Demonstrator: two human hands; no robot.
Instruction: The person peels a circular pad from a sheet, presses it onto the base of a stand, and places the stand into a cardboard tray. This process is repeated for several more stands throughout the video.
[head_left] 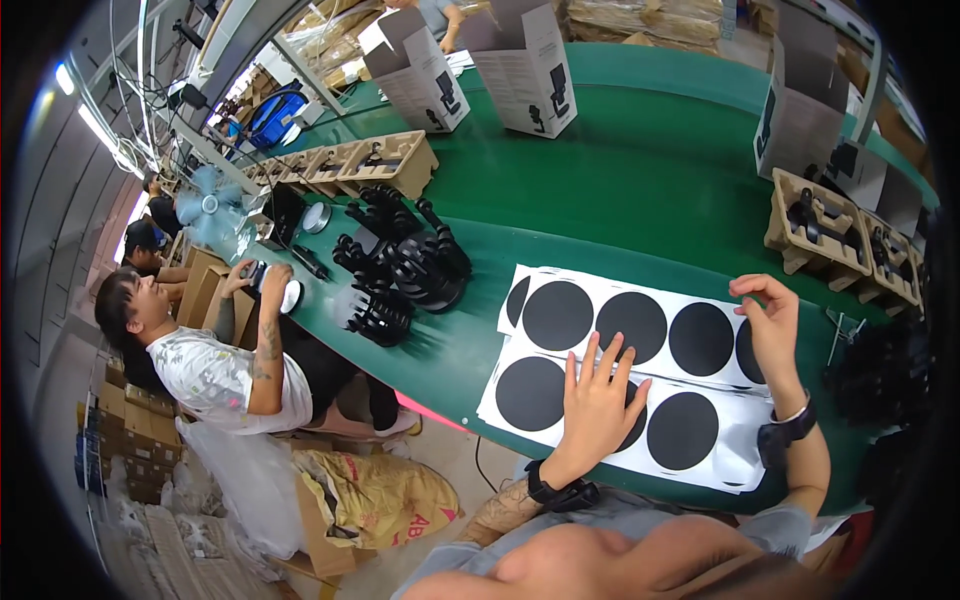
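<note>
Two white sheets carrying large black round stickers (558, 315) lie side by side on the green worktable (640, 190) in front of me. My left hand (598, 400) presses flat, fingers spread, on the nearer sheet (690, 432), covering part of one black disc. My right hand (770, 325) hovers at the right end of the farther sheet (640, 322), fingers curled and pinched at its edge; whether it grips a sticker I cannot tell. Both wrists wear dark bands.
A heap of black plastic parts (400, 270) sits left of the sheets. Moulded pulp trays (380, 160) and open grey cartons (525, 65) stand farther back; more trays (825, 225) are at right. A seated person in a white shirt (215, 375) works at the left, others behind.
</note>
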